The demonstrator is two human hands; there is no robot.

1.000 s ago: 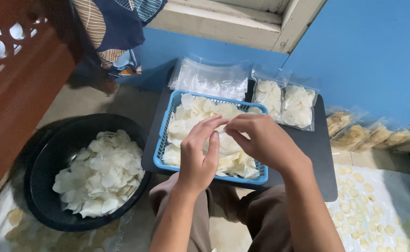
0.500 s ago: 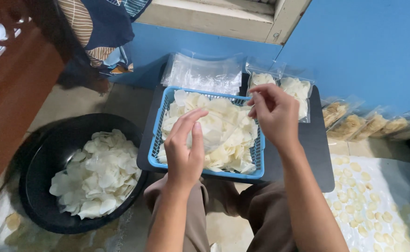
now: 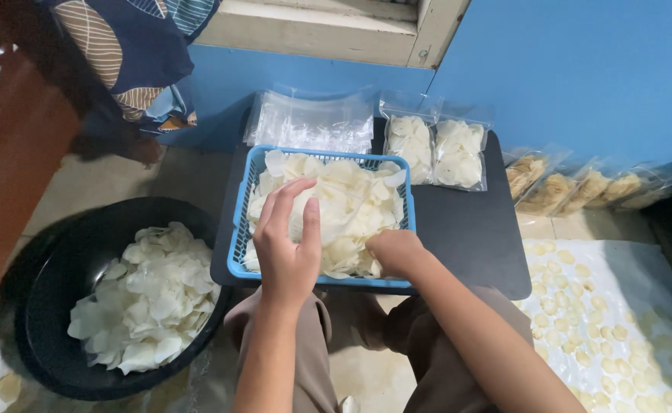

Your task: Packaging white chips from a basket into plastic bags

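A blue plastic basket heaped with thin white chips stands on a black tray in front of my knees. My left hand hovers over the basket's near left part and pinches a small clear plastic bag between thumb and fingers. My right hand is pressed down into the chips at the basket's near edge. It is curled closed on them and its fingertips are hidden.
A black basin of white chips sits on the floor at left. Empty clear bags and two filled bags lie at the tray's far side. Bags of brownish chips line the blue wall. Round crackers cover a sheet at right.
Both hands held the clear bag together over the basket. My right hand let go, rose toward the far right corner, then dropped into the chips near me. The left hand kept the bag.
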